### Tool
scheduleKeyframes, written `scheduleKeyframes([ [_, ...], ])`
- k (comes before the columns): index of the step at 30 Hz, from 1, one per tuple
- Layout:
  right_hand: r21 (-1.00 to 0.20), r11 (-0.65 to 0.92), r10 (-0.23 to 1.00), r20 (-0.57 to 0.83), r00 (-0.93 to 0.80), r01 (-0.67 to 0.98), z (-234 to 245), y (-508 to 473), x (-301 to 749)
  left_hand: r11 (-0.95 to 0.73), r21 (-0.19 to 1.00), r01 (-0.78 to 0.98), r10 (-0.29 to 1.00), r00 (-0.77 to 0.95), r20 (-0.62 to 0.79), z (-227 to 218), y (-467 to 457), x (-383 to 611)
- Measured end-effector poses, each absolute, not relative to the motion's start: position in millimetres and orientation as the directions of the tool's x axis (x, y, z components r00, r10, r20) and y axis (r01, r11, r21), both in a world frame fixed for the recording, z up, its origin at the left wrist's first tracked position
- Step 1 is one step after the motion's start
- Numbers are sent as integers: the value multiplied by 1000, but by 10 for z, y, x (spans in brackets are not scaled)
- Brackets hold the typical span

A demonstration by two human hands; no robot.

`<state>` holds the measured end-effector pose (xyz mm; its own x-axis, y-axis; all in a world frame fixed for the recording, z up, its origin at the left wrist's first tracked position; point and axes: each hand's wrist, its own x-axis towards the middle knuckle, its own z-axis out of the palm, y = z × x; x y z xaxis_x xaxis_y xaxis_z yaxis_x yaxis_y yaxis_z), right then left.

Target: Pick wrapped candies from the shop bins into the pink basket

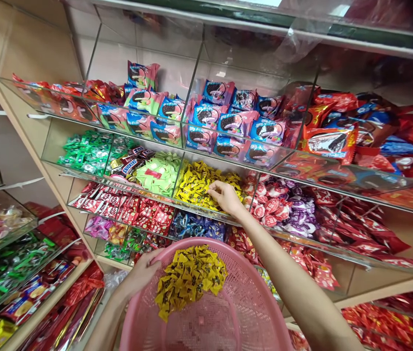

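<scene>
Your pink basket [253, 312] holds yellow-wrapped candies [191, 278]; your left hand [146, 271] grips it at one side; beyond, your right hand [226, 196] is curled over matching candies [199, 181] in the clear bin [206, 211], though whether it pinches any is hard to tell; the step seems to be hand-moving candies; next calls for a steady basket, light touch

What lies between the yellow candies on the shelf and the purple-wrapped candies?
From the yellow candies rightward, the head view shows a clear divider, then red-and-white candies.
</scene>
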<state>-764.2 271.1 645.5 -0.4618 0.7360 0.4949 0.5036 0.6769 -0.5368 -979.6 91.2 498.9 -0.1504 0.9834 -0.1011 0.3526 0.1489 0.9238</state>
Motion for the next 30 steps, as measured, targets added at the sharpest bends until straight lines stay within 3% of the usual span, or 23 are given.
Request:
scheduleKeyframes([
  [12, -508, 649, 759, 480, -439, 567, 6436, 2666, -7625, 176, 926, 335, 974, -196, -114, 4988, 891, -9799],
  [19, -443, 650, 731, 585, -350, 617, 6523, 2511, -7603, 155, 928, 338, 979, -182, -97, 5017, 893, -9793],
  [22, -435, 706, 675, 653, -344, 559, 6603, 2283, -7576, 158, 926, 344, 981, -165, -106, 4992, 900, -9802],
  [26, -557, 732, 677, 662, -321, 393, 6586, 1845, -7533, 150, 917, 369, 984, -146, -102, 4949, 910, -9821],
  [30, -788, 570, 785, 440, -436, 233, 6219, 1550, -7526, 131, 931, 340, 991, -83, -109, 4973, 911, -9816],
])
